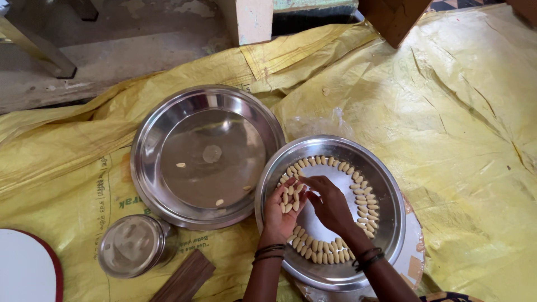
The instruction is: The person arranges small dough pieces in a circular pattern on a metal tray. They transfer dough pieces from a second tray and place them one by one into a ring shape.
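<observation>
A steel plate (391,221) lies on the yellow sheet with small pale dough pieces (362,197) set in a ring along its inner edge. My left hand (281,211) is cupped palm up over the plate's left side and holds several of these pieces. My right hand (331,204) reaches across to the left palm, its fingertips touching the pieces there. Dark bangles circle both wrists. To the left sits a larger steel plate (168,117) with three loose pieces on it.
A small steel lidded container (132,246) and a brown wooden block (184,278) lie at the lower left. A white round board with a red rim (25,268) shows at the left edge. Yellow woven sheeting (464,128) covers the floor; a concrete step and post stand beyond.
</observation>
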